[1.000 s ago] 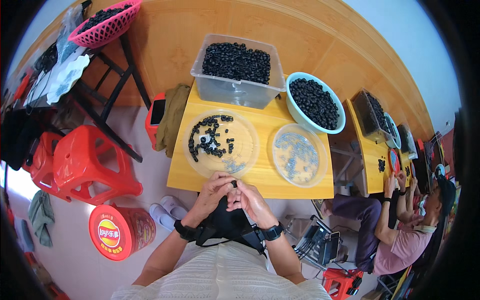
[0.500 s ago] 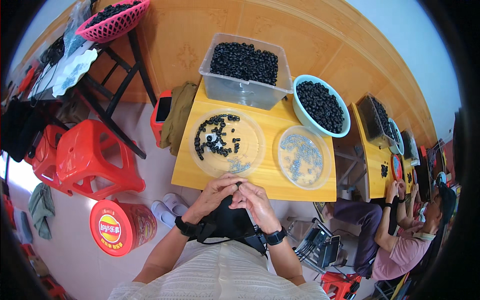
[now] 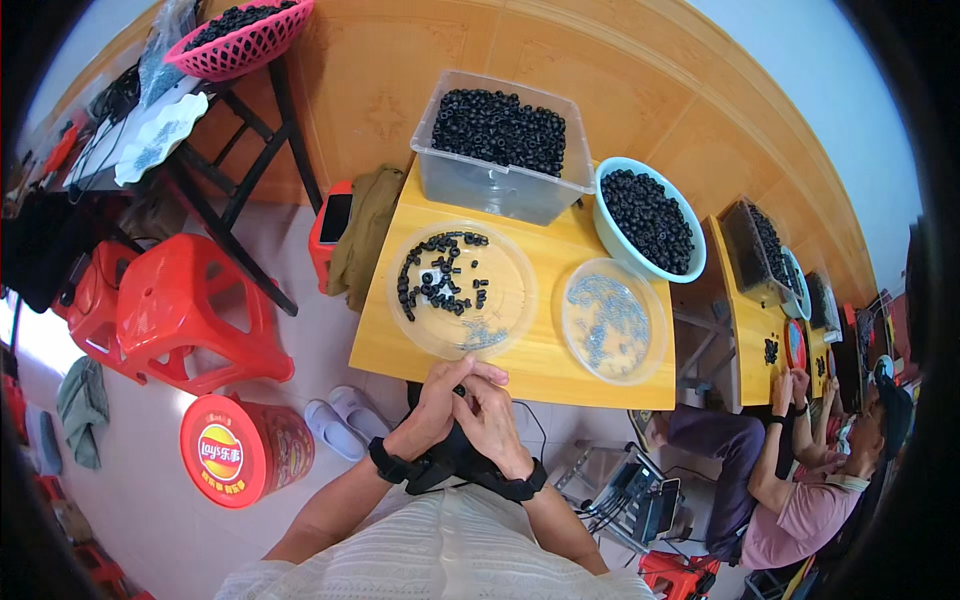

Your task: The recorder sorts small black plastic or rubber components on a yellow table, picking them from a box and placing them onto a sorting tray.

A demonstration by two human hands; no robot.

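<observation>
Just off the table's near edge, my two hands meet. My left hand (image 3: 436, 402) is closed around a small black ring-like part (image 3: 459, 390), of which only a bit shows. My right hand (image 3: 490, 424) lies against it with fingers bent over the left fingers; what they grip, if anything, is hidden. Beyond the hands, a clear round tray (image 3: 512, 312) holds black ring-like parts in a curved row, a few loose ones and a patch of tiny bluish pieces. A second clear round tray (image 3: 640, 366), to the right, has many tiny bluish pieces spread over it.
On the yellow table (image 3: 545, 372), a clear bin (image 3: 495, 190) and a light-blue basin (image 3: 610, 235) hold heaped black parts. Red stools (image 3: 190, 310) and a red-lidded tub (image 3: 215, 450) stand left. To the right, another person (image 3: 800, 510) sits working at a similar table.
My hands have turned and drawn closer together, the right fingers now overlapping the left. The black part, plainer before between the fingertips, is now mostly covered. The whole view has shifted slightly.
</observation>
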